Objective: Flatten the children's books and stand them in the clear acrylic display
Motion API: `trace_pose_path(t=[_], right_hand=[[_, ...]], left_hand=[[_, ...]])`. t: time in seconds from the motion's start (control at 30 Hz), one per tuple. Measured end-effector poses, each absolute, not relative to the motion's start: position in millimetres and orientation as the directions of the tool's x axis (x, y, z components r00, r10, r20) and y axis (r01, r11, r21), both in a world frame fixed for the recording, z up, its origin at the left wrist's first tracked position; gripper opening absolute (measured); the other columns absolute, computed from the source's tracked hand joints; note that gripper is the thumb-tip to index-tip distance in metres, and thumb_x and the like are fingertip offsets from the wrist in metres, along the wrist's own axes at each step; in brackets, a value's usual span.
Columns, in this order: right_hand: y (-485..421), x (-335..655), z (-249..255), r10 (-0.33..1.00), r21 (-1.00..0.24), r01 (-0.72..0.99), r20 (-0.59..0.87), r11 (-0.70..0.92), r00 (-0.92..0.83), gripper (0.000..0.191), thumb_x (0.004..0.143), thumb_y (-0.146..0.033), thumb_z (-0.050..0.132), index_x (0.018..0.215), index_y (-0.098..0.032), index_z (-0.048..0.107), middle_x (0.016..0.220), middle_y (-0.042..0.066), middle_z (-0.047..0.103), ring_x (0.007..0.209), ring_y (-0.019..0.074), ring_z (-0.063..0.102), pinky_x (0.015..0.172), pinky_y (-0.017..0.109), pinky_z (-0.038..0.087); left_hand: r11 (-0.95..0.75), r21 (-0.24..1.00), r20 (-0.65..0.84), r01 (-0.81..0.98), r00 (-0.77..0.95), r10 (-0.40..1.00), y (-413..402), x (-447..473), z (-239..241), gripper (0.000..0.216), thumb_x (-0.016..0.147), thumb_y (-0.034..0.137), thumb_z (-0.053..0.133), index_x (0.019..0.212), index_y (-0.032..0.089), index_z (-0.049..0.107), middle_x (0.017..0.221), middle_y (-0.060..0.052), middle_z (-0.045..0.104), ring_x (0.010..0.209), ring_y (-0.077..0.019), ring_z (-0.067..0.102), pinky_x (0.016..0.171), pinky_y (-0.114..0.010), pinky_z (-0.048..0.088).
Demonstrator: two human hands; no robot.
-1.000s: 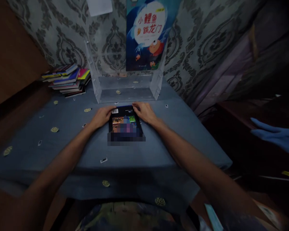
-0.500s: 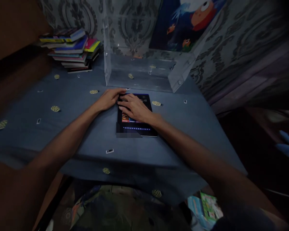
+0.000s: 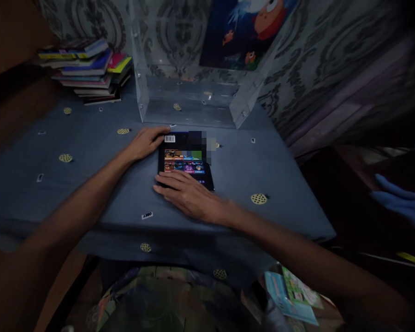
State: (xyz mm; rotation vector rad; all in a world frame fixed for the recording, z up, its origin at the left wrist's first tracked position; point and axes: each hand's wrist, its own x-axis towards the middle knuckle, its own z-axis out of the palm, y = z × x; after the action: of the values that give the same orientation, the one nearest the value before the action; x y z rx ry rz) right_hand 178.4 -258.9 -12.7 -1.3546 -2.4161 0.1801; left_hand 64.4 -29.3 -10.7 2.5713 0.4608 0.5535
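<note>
The dark book (image 3: 184,167) lies between the two hands, on the blue tablecloth (image 3: 124,198), with its barcode side up; its far right part is blurred out. The left hand (image 3: 147,142) touches its far left corner, but I cannot tell if the fingers pinch the edge or only rest there. The right hand (image 3: 188,196) is spread, with straight fingers, over the near edge, and it does not grasp.

In my judgement, the book could turn a little or slide if one hand presses more strongly than the other. The cloth is loose, so a hard push of the palm could also pull wrinkles under the book. Beyond the hands stands a clear plastic rack (image 3: 245,108); a quick forward push could make the book hit its front. The uneven book stack (image 3: 86,74), beyond the left hand, could slip if the left arm bumps it.
</note>
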Motion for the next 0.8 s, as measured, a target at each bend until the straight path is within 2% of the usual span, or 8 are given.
trace_pose_path(t=[0.1,0.3,0.5,0.6,0.67,0.8], right_hand=[[-254,181,-9,0.827,-0.247,0.792,0.239,0.558,-0.508,0.042,0.1,-0.01,0.047,0.139,-0.02,0.057,0.149,0.01,0.054,0.143,0.0215,0.043,0.117,0.046,0.038],[-239,187,1,0.775,-0.123,0.776,0.255,0.618,-0.578,0.037,0.099,-0.012,0.051,0.134,-0.019,0.062,0.143,0.012,0.06,0.136,0.0245,0.05,0.111,0.046,0.044],[-235,193,-1,0.767,-0.119,0.77,0.273,0.626,-0.581,0.037,0.099,-0.014,0.053,0.133,-0.026,0.062,0.145,0.007,0.058,0.136,0.0204,0.051,0.112,0.041,0.042],[-240,198,0,0.78,-0.177,0.769,0.281,0.615,-0.559,0.036,0.1,-0.014,0.051,0.133,-0.026,0.062,0.147,0.007,0.057,0.138,0.0187,0.05,0.116,0.041,0.038],[-243,206,2,0.802,-0.266,0.761,0.291,0.592,-0.522,0.032,0.102,-0.02,0.052,0.132,-0.023,0.063,0.146,0.009,0.058,0.139,0.0187,0.05,0.118,0.041,0.036],[-235,244,6,0.887,-0.468,0.756,0.3,0.457,-0.351,0.034,0.106,-0.031,0.045,0.131,-0.02,0.064,0.135,0.008,0.066,0.13,0.0182,0.058,0.113,0.038,0.044]], left_hand=[[-0.841,0.489,0.297,0.234,0.861,0.413,-32,64,-9,0.041,0.097,0.032,0.043,0.13,0.02,0.063,0.132,-0.006,0.068,0.124,-0.0248,0.062,0.11,-0.044,0.045],[-0.864,0.439,0.319,0.247,0.856,0.407,-29,72,-11,0.043,0.096,0.034,0.039,0.129,0.02,0.063,0.133,-0.008,0.068,0.124,-0.0247,0.062,0.11,-0.046,0.046],[-0.886,0.388,0.36,0.252,0.844,0.398,-27,78,-17,0.04,0.096,0.032,0.037,0.12,0.02,0.066,0.131,-0.01,0.068,0.126,-0.0251,0.061,0.11,-0.047,0.045],[-0.892,0.359,0.366,0.273,0.838,0.404,-29,78,-19,0.041,0.096,0.031,0.037,0.122,0.019,0.066,0.133,-0.011,0.067,0.129,-0.0261,0.059,0.112,-0.048,0.044],[-0.894,0.337,0.355,0.295,0.84,0.411,-31,77,-18,0.043,0.097,0.033,0.037,0.124,0.018,0.066,0.135,-0.012,0.066,0.132,-0.0268,0.057,0.113,-0.048,0.042],[-0.895,0.275,0.313,0.351,0.847,0.429,-39,77,-14,0.044,0.1,0.041,0.039,0.127,0.018,0.064,0.141,-0.012,0.062,0.137,-0.0299,0.051,0.114,-0.053,0.038]])
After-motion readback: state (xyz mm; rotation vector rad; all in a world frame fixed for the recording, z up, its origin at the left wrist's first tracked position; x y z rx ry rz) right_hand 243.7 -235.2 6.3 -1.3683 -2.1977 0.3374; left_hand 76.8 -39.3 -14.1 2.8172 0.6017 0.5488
